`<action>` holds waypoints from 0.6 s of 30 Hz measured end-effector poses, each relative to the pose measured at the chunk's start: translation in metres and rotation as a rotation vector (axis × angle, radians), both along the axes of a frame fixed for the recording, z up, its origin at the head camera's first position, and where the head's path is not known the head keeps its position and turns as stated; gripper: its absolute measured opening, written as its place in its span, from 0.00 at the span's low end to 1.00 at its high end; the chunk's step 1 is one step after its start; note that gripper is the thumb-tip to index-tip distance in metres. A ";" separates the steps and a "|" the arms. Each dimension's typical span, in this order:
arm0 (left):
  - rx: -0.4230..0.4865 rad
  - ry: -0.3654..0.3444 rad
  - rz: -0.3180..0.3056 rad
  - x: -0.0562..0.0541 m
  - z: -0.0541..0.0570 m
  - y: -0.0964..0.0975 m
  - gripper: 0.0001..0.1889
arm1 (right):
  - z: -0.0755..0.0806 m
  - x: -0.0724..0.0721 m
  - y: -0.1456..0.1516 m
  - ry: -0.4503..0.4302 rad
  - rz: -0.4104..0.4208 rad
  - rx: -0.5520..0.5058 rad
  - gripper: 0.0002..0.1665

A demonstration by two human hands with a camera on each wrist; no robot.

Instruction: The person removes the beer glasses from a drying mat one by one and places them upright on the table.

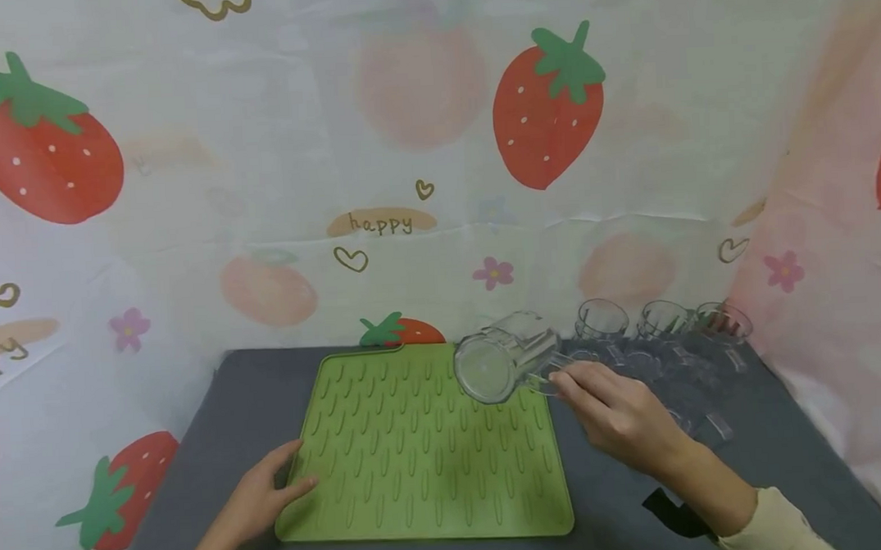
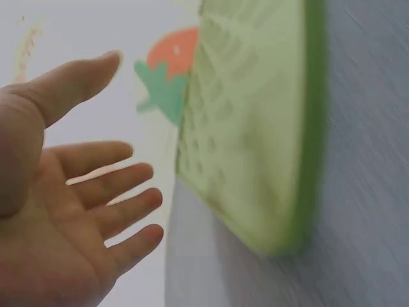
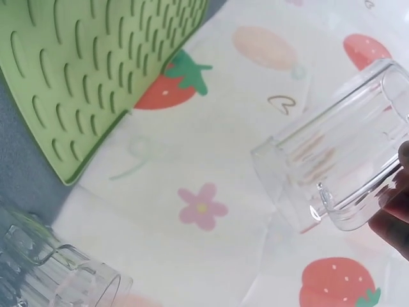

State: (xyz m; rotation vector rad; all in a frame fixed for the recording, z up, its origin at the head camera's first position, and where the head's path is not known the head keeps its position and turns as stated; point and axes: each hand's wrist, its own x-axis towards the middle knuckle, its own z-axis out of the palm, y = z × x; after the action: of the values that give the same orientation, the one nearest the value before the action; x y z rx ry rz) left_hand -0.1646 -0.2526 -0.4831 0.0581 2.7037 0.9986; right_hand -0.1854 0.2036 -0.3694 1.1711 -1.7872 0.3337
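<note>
A clear glass mug (image 1: pixel 486 370) is in the air over the back right part of a green drying mat (image 1: pixel 418 448). My right hand (image 1: pixel 624 415) holds it by the handle, with the mug tilted and its base toward the head camera. In the right wrist view the mug (image 3: pixel 332 153) appears at the right, and only some fingertips (image 3: pixel 395 214) show at its handle. My left hand (image 1: pixel 254 496) is at the mat's left edge, fingers extended and holding nothing. Whether it touches the mat, I cannot tell. In the left wrist view the palm (image 2: pixel 64 236) faces the camera.
Several more clear glass mugs (image 1: pixel 602 319) stand on the dark grey table (image 1: pixel 605 489) at the back right. A white cloth (image 1: pixel 295 166) printed with strawberries hangs behind the table and along both sides. Something black (image 1: pixel 676 513) sits below the right wrist.
</note>
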 end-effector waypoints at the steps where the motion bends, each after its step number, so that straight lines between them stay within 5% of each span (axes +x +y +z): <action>1: 0.028 0.016 -0.002 -0.003 0.004 0.004 0.40 | 0.000 0.000 0.000 -0.001 -0.001 -0.002 0.18; 10: 0.303 0.083 0.083 -0.017 0.038 0.046 0.34 | -0.001 0.000 -0.002 0.002 0.030 -0.006 0.18; 14: 0.444 0.046 0.134 -0.022 0.049 0.063 0.33 | -0.002 0.000 -0.003 0.011 0.036 -0.006 0.18; 18: 0.560 -0.003 0.117 -0.031 0.056 0.075 0.32 | -0.003 0.000 -0.005 0.017 0.035 0.002 0.18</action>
State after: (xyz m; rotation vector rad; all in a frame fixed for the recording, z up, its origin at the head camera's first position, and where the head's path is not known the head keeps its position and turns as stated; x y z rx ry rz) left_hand -0.1951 -0.1777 -0.4266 0.0014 2.3605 1.7561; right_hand -0.1855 0.1986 -0.3720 1.2049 -1.7545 0.3417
